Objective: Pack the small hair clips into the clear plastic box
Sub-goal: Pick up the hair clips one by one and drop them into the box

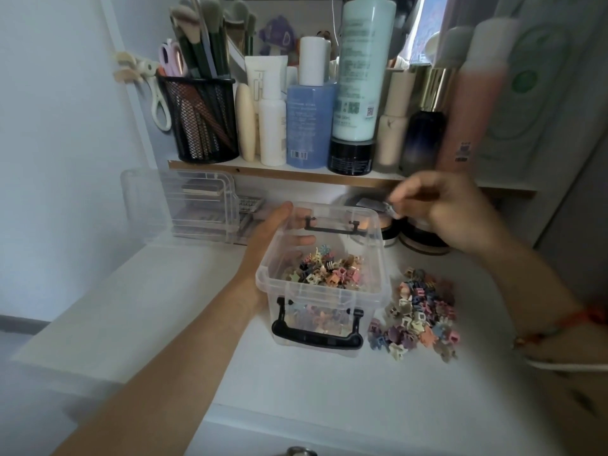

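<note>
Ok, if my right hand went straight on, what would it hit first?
The right hand, pointing left, likely meets the clear box at its far rim, though it may pass above.

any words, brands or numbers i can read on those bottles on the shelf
Nothing reads clearly.
mint green bottle: print and QR codes, too blurred to read.
blue bottle: print and barcode, too small.
white tube: large letters, blurred.
pink bottle: label, blurred.
</note>
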Motion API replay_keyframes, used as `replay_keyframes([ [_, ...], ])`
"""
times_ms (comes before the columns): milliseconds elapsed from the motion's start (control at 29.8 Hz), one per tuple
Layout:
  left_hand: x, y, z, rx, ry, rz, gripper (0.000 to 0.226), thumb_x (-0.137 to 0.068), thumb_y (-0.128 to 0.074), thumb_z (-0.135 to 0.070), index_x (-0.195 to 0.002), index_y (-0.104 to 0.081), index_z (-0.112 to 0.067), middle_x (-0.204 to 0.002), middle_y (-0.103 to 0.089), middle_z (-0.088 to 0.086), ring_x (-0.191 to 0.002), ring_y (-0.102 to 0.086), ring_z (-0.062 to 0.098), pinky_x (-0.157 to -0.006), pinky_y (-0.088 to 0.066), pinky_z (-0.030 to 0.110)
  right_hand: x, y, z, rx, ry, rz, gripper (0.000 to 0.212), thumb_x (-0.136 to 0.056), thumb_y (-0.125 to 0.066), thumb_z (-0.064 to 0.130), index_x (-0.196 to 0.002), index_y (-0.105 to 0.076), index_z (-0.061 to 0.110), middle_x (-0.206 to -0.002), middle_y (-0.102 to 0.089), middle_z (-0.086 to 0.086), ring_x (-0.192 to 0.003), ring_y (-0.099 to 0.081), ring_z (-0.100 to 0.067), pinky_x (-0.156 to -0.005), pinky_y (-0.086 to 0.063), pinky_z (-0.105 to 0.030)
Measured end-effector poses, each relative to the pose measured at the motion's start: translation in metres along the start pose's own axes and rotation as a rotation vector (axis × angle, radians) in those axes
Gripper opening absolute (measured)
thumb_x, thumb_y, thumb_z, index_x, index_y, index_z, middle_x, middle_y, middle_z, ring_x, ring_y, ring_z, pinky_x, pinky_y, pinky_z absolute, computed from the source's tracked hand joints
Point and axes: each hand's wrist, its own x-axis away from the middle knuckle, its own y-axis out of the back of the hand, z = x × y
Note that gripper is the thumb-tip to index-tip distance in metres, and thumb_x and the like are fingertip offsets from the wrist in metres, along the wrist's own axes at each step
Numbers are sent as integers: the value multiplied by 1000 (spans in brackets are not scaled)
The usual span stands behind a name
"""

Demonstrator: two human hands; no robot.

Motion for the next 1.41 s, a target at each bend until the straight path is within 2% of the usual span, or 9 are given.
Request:
replay_keyframes([
  [202, 2, -1, 0, -9, 4, -6, 34, -91, -41, -44, -86, -63, -18, -72, -64, 1, -60, -57, 13, -50, -45, 18, 7, -10, 20, -257, 137, 44, 35, -81, -59, -4, -111, -60, 14, -79, -67, 14, -53, -60, 5, -56, -48, -8],
  [302, 3, -1, -1, -16, 4, -9, 35, -92, -40, -44, -85, -62, -17, -70, -63, 2, -53, -57, 11, -44, -44, 15, 1, 1, 3, 137, 1, -60, 13, -80, -65, 7, -86, -65, 19, -75, -61, 6, -59, -55, 5, -64, -43, -17],
  [504, 0, -1, -1, -26, 3, -7, 35, -92, -38, -43, -86, -61, -17, -72, -62, 3, -53, -57, 10, -43, -43, 14, 3, -6, -23, 729, -283, 484, 11, -78, -65, 8, -76, -72, 16, -87, -70, -3, -76, -58, -10, -62, -43, -16],
  [706, 3, -4, -2, 12, 9, 4, 35, -94, -38, -40, -87, -59, -13, -77, -58, 5, -44, -57, 5, -37, -38, 10, -2, -7, -4, 97, 4, -26, 22, -80, -66, 7, -65, -62, 23, -57, -62, 17, -55, -53, 7, -55, -36, -4],
  [807, 3, -5, -2, -2, -2, -11, 34, -94, -39, -40, -87, -60, -14, -79, -60, 4, -45, -58, 5, -37, -39, 9, 4, -18, 14, -136, 161, -12, 16, -79, -65, 7, -72, -63, 21, -68, -63, 10, -59, -55, 5, -63, -44, -6],
  [1008, 6, -5, -3, 22, 2, -5, 33, -94, -39, -39, -89, -58, -12, -76, -58, 6, -42, -57, 6, -37, -38, 10, 0, -6, 3, 122, 28, 50, 8, -84, -61, 14, -82, -68, 16, -71, -61, 13, -58, -54, 9, -60, -38, 0],
  [1176, 8, -6, -4, 14, 6, -22, 34, -93, -39, -39, -89, -59, -12, -74, -57, 8, -39, -56, 5, -36, -37, 9, 1, 4, -18, 659, -292, 412, 12, -77, -69, 17, -67, -65, 16, -66, -59, 6, -75, -54, -12, -60, -37, -17],
  [1311, 7, -7, -6, -5, 16, -32, 34, -93, -39, -40, -88, -59, -13, -74, -58, 7, -41, -56, 5, -36, -37, 9, 2, -3, -22, 720, -308, 426, 6, -77, -68, 10, -82, -71, 7, -77, -63, -2, -76, -57, -14, -59, -39, -17],
  [1411, 8, -8, -6, -1, 14, -32, 35, -93, -39, -40, -86, -60, -13, -72, -59, 7, -40, -56, 5, -36, -36, 8, 2, -4, -21, 694, -288, 393, 20, -79, -62, 2, -66, -65, 17, -67, -60, 6, -64, -52, -4, -57, -39, -15],
])
